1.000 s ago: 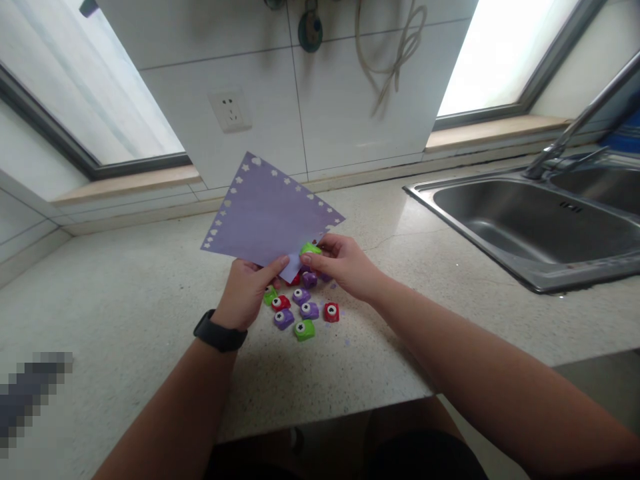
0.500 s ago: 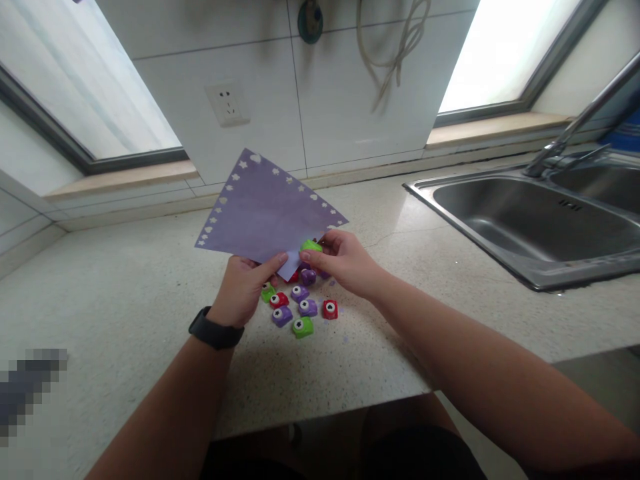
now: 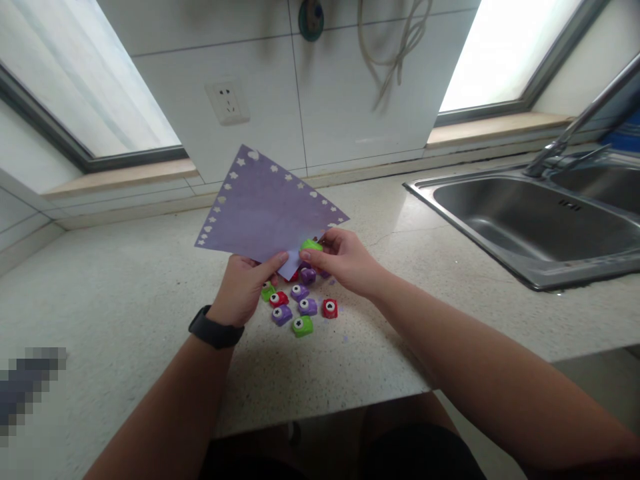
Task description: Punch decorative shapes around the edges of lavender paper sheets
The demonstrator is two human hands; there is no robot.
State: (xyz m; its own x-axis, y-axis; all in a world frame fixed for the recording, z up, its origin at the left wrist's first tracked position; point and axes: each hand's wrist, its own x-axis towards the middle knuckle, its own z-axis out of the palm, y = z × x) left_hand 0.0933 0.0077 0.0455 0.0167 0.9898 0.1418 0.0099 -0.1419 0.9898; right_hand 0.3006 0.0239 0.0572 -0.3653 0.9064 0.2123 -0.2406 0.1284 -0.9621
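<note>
Above the counter (image 3: 150, 300), in the head view, the purple paper (image 3: 265, 207) slopes between both hands, with cut-out shapes along its two far edges and part of its right edge. The left hand (image 3: 244, 288) pinches its near edge, thumb on top. The right hand (image 3: 347, 261) pinches a green punch (image 3: 311, 246) between thumb and fingers at the near right edge. Red, purple and green punches (image 3: 307, 307) lie on the counter just nearer, partly under the paper. The sink (image 3: 490, 230) is at right.
</note>
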